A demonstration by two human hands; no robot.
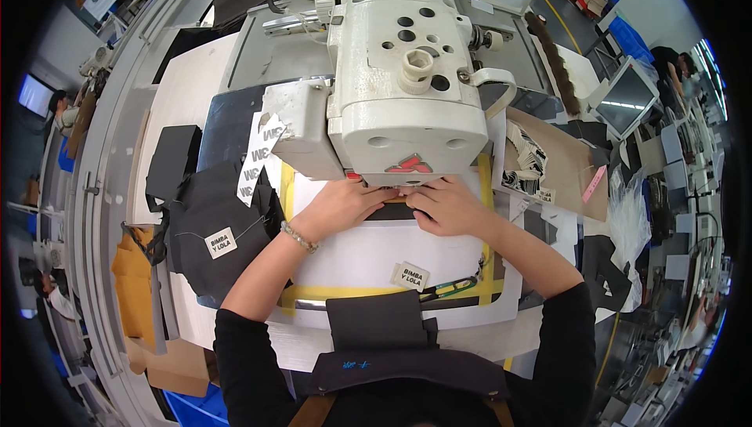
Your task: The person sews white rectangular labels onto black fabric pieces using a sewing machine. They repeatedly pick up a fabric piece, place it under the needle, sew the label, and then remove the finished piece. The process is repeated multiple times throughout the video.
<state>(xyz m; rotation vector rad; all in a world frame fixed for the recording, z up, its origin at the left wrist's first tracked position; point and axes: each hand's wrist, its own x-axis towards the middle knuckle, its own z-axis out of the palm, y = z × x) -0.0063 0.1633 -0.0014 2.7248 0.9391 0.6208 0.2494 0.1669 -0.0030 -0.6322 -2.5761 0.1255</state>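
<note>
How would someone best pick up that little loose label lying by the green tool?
Probably by pinching the left edge of the label, coming from the left with finger and thumb: it looks thin and lies flat on the white sheet, while the green tool crowds its lower right corner.

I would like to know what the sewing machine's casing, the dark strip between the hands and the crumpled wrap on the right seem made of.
Sewing machine's casing: probably painted metal, off-white and glossy, with soft highlights.
Dark strip: perhaps fabric or synthetic leather; matte and flat, but too little shows to tell.
Crumpled wrap: likely thin plastic film, being clear, shiny and wrinkled.
</note>
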